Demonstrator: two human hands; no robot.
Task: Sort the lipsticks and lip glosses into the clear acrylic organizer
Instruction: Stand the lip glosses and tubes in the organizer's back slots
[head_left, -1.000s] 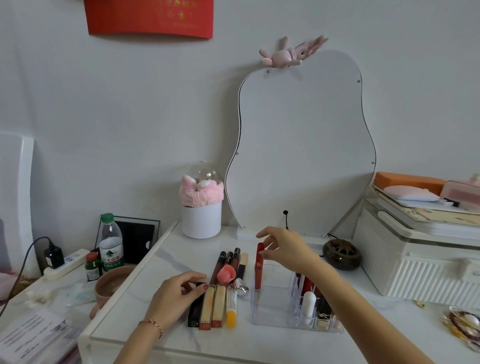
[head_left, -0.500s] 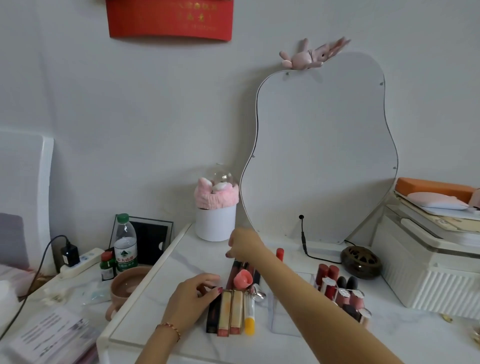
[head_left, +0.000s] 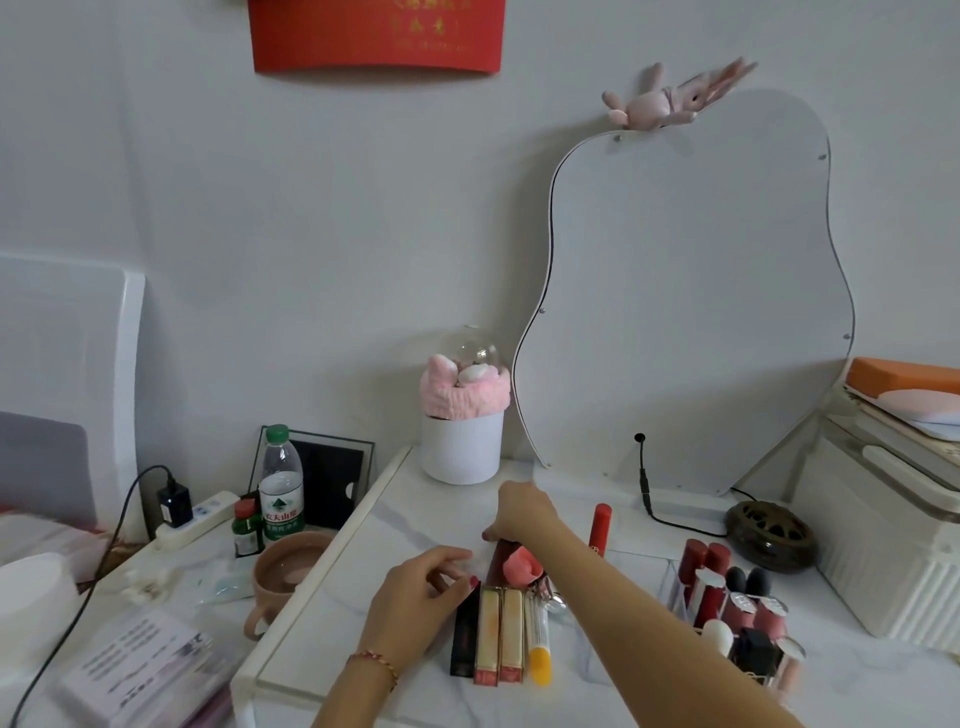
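I see the clear acrylic organizer (head_left: 675, 587) standing on the right of the white marble-look tabletop (head_left: 395, 514), its right-hand compartments packed with upright dark red lipsticks (head_left: 704, 564) and other small tubes. A tall red lip gloss tube (head_left: 601, 522) stands upright at its left end; whether it sits inside a compartment I cannot tell, since the forearm covers its base. Left of the organizer lies a row of unsorted pieces: a black square lipstick (head_left: 464, 642), 2 gold square lipsticks (head_left: 500, 636) and a clear tube with a yellow cap (head_left: 538, 647), with dark red tubes (head_left: 501, 561) and a pink rounded piece (head_left: 521, 566) behind them. My right hand (head_left: 522, 512) reaches across to the far end of the dark tubes, fingers curled down onto them, seemingly pinching one, though the fingertips are hidden. My left hand (head_left: 421, 597) rests beside the black lipstick, fingers loosely bent, touching its top end and holding nothing. A white cylindrical pot with a pink fluffy band (head_left: 461, 441) stands behind, beside a wavy-edged mirror (head_left: 685, 312).
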